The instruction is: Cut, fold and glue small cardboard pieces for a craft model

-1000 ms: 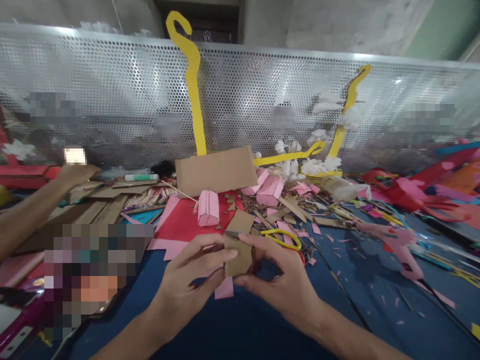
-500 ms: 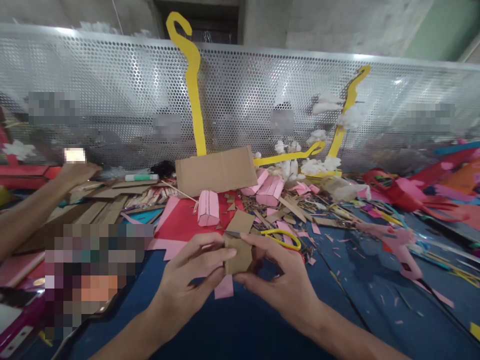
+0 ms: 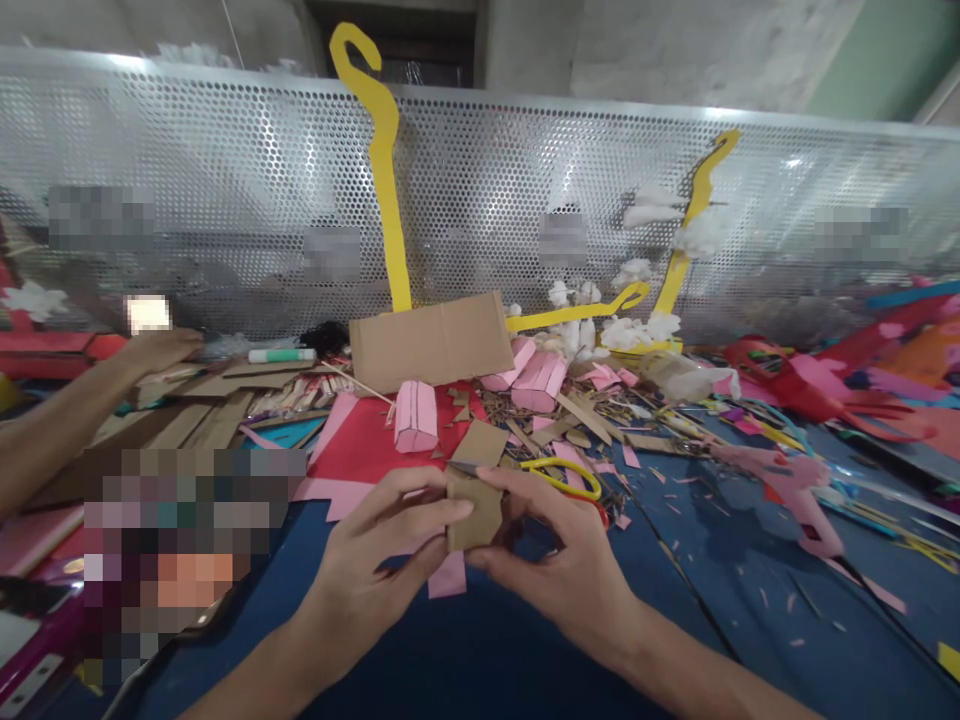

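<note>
A small folded brown cardboard piece (image 3: 475,512) is held between both hands near the middle of the view. My left hand (image 3: 390,545) grips its left side, fingers bent round it. On the right side, my right hand (image 3: 559,550) pinches its edges. Just beyond the fingertips lie a flat cardboard piece (image 3: 482,443) and scissors with a yellow handle (image 3: 574,477). A pink paper strip (image 3: 448,576) shows beneath the hands. Behind stands a small pink box-like paper form (image 3: 416,418), next to a red sheet (image 3: 356,448).
A large cardboard panel (image 3: 431,342) and tall yellow paper shape (image 3: 386,190) stand before a perforated metal screen (image 3: 487,180). Scraps cover the blue table's middle. A pink glue gun (image 3: 802,495) lies right. Another person's arm (image 3: 75,415) reaches in from the left, near a blurred-out device.
</note>
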A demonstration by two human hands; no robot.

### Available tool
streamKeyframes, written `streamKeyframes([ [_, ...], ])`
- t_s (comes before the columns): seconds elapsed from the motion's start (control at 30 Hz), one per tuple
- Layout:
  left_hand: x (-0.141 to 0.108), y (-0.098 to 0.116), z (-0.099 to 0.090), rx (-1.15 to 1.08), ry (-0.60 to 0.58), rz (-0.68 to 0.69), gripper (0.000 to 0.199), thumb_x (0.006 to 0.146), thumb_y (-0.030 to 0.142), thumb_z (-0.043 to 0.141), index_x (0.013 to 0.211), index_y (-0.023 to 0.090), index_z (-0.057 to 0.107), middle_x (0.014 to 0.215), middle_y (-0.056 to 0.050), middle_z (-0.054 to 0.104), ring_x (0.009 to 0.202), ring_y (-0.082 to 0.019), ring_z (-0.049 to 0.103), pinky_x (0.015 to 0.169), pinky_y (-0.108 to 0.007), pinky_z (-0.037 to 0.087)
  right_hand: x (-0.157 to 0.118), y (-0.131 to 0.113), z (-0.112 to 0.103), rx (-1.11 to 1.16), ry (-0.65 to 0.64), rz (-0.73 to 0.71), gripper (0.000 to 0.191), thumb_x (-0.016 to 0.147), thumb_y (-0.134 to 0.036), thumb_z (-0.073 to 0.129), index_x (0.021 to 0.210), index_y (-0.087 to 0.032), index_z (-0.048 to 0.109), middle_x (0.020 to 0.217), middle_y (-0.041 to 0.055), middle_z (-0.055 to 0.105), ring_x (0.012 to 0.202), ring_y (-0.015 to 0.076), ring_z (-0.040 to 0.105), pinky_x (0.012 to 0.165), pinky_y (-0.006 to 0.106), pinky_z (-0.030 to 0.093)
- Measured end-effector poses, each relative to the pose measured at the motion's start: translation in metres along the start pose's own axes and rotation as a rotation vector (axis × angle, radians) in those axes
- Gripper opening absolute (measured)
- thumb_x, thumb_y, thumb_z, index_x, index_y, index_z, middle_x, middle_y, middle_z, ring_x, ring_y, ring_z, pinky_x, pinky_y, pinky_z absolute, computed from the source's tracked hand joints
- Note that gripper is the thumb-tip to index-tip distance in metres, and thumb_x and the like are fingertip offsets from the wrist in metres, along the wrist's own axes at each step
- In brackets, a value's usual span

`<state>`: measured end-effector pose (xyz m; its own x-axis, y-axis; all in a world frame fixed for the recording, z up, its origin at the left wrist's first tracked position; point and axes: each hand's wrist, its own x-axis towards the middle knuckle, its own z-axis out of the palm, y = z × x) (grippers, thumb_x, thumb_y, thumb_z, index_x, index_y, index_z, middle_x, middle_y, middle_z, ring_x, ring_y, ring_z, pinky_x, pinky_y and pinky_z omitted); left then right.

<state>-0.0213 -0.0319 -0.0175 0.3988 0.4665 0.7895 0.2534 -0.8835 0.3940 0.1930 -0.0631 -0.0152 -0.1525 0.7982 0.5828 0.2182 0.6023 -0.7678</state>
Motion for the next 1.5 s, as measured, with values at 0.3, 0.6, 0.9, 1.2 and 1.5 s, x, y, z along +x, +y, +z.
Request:
streamKeyframes([
  [0.3,-0.001,-0.001,0.001,0.011,-0.003,-0.010,0.044,0.090,-0.002,0.062,0.123,0.027,0.068,0.123,-0.005,0.061,0.113,-0.014,0.064,0.097,-0.023,0.056,0.001,-0.001,0.000,0.003,-0.018,0.035,0.053,0.081,-0.025,0.084,0.130,-0.029,0.064,0.077,-0.0046,0.067,0.065,0.0121,0.063,0.065,0.023,0.059],
  [0.6,-0.001,-0.002,0.001,-0.007,-0.007,-0.045,0.043,0.091,-0.001,0.062,0.123,0.028,0.069,0.124,-0.004,0.061,0.113,-0.014,0.064,0.098,-0.023,0.056,0.002,0.001,0.000,-0.001,-0.039,0.065,0.052,0.083,-0.029,0.084,0.131,-0.028,0.064,0.078,-0.0035,0.066,0.066,0.0132,0.062,0.064,0.025,0.058],
  [0.9,0.004,0.002,0.003,-0.318,0.041,-0.343,0.031,0.093,0.014,0.069,0.117,0.033,0.074,0.120,-0.004,0.064,0.111,-0.017,0.066,0.097,-0.029,0.059,0.011,0.002,-0.017,-0.306,-0.019,-0.202,0.040,0.093,-0.019,0.069,0.131,-0.030,0.064,0.121,0.0096,0.063,0.107,0.0245,0.066,0.090,0.038,0.060],
  [1.2,0.006,-0.002,0.007,-0.951,-0.096,-0.809,0.023,0.087,0.023,0.079,0.110,0.030,0.078,0.111,-0.002,0.078,0.106,-0.015,0.071,0.095,-0.025,0.055,0.019,0.007,-0.020,-0.496,-0.053,-0.459,0.025,0.095,-0.012,0.063,0.114,-0.025,0.070,0.106,0.0076,0.074,0.095,0.0205,0.072,0.085,0.033,0.060],
  [1.5,0.005,0.001,0.014,-1.123,-0.072,-1.032,0.025,0.085,0.030,0.082,0.108,0.023,0.078,0.088,-0.001,0.074,0.075,-0.010,0.064,0.072,-0.021,0.052,0.020,0.005,-0.012,-0.354,-0.079,-0.208,0.016,0.095,-0.013,0.059,0.098,-0.023,0.071,0.092,0.0050,0.075,0.084,0.0187,0.071,0.077,0.029,0.060],
])
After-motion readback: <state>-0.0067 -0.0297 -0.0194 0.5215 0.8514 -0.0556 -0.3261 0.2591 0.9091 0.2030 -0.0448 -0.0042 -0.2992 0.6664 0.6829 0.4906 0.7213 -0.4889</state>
